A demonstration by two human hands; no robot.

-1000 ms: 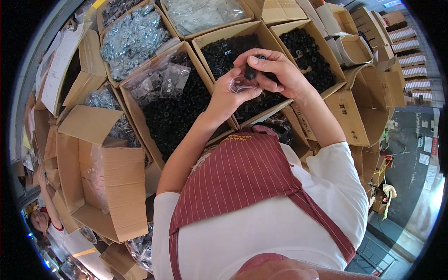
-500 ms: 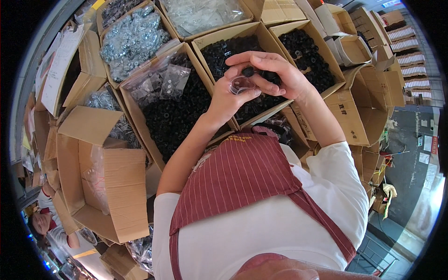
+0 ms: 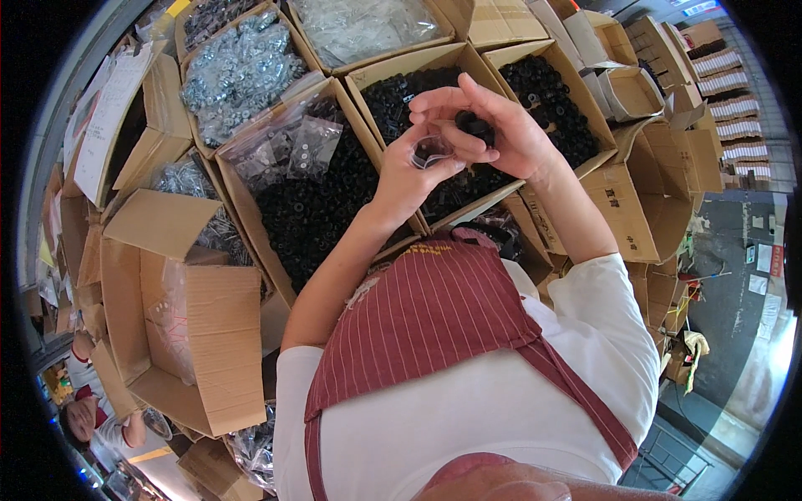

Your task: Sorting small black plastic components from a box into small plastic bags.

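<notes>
My left hand (image 3: 411, 179) holds a small clear plastic bag (image 3: 431, 151) by its mouth, above a cardboard box of small black parts (image 3: 393, 92). My right hand (image 3: 493, 125) is cupped beside it and grips a few small black parts (image 3: 478, 125) at the bag's opening. Both hands touch each other over the box. A second box of black parts (image 3: 311, 213) lies to the left, with small clear bags (image 3: 311, 144) on top. I wear a red striped apron (image 3: 434, 317) over a white shirt.
More open cardboard boxes surround me: silvery metal parts (image 3: 238, 71) at the upper left, clear bagged pieces (image 3: 368, 25) at the top, black parts (image 3: 555, 92) at the right. An open carton (image 3: 209, 334) stands at the left. Another person (image 3: 88, 409) is at the lower left.
My hands have stayed over the same box. My right fingers have shifted slightly at the bag's mouth, with the black parts still in them.
</notes>
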